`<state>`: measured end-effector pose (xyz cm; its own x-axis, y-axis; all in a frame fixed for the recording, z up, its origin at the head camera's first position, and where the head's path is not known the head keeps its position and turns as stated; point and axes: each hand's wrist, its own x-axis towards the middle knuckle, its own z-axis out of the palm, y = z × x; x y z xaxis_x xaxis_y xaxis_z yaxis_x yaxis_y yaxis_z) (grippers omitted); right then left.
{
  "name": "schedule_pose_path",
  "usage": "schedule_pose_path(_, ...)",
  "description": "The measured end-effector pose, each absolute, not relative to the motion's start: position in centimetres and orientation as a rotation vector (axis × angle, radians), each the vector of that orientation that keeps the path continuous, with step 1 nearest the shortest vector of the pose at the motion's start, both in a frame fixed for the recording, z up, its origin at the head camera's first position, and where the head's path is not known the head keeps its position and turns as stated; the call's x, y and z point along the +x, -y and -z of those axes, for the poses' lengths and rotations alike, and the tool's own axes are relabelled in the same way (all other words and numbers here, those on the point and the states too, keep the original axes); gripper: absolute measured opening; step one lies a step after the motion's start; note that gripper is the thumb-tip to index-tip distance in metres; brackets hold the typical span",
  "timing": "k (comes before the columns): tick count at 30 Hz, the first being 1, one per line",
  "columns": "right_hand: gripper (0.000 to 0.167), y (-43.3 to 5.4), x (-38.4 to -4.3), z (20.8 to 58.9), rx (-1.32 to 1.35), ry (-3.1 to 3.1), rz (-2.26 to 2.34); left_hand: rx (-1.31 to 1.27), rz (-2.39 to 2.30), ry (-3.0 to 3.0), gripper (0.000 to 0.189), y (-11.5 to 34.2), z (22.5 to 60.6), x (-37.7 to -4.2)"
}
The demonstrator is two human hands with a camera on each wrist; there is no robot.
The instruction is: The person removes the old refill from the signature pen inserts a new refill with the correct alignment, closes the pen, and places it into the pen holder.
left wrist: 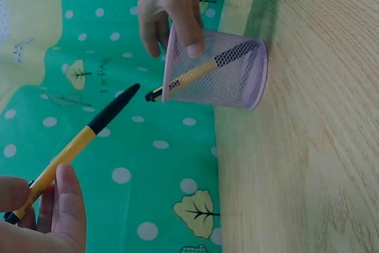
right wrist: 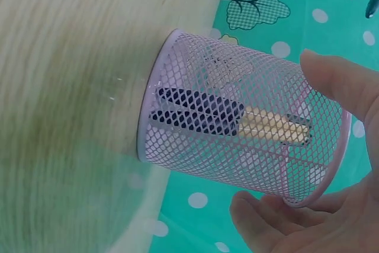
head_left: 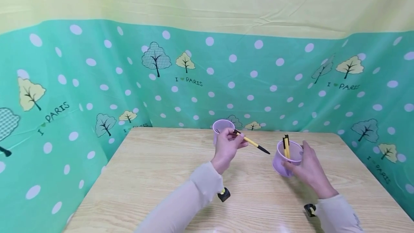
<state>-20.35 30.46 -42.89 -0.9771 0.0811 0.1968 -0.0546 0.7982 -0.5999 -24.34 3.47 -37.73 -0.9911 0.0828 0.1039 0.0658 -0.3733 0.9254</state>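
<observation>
My left hand (head_left: 226, 148) pinches a yellow pen (head_left: 253, 144) near its black clicker end, and its black tip points right and down toward a lilac mesh pen cup (head_left: 279, 164). Thumb and fingers of my right hand (head_left: 311, 170) grip this cup near its rim, from the right side. Two yellow-and-black pens (right wrist: 237, 119) stand inside, seen through the mesh in the right wrist view with their black tip ends toward the base. In the left wrist view the held pen (left wrist: 77, 143) is just outside the cup's mouth, its tip apart from the rim.
A second lilac mesh cup (head_left: 223, 124) stands at the back of the wooden table (head_left: 155, 175), partly hidden behind my left hand. A green dotted curtain (head_left: 200, 103) with tree prints hangs behind the table and along both sides.
</observation>
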Motion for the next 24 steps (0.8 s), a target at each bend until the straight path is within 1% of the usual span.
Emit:
schedule_pose_path(8,0.123,-30.6,-20.3,42.9,-0.045,2.795,-0.953,0.262,-2.598,-1.725,0.016,-4.8,37.6,-24.5)
schedule_pose_path(13,0.111,-30.7,-20.5,43.2,-0.003,2.739,-1.01,0.285,-2.596,-1.732,0.016,-5.9,37.4,-24.5)
schedule_pose_path(16,0.108,-30.8,-20.5,43.4,0.004,2.725,-1.055,0.297,-2.585,-1.756,0.015,-6.5,37.4,-24.5)
schedule_pose_path(20,0.112,-30.8,-20.5,43.5,-0.023,2.737,-1.107,0.279,-2.577,-1.784,0.016,-7.4,37.7,-24.5)
schedule_pose_path(24,0.113,-30.8,-20.5,43.6,-0.044,2.743,-1.119,0.283,-2.566,-1.819,0.016,-8.1,37.9,-24.4)
